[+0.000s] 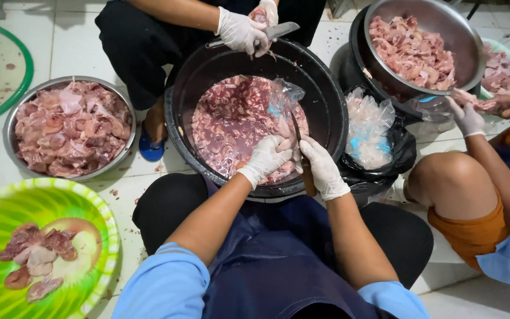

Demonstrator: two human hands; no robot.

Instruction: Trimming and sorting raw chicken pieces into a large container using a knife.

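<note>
Our left grip (267,156) pinches a meat piece (283,127) over the black tub (332,118) while our right grip (321,168) clasps the knife (302,156) just beside it, so wet gloves could slip the blade onto fingers

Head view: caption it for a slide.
Gloved left hand and right hand, with knife, trim meat over a black tub.

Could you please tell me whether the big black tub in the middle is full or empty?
Partly full: the black tub holds raw meat pieces in reddish liquid, well below its rim.
</note>
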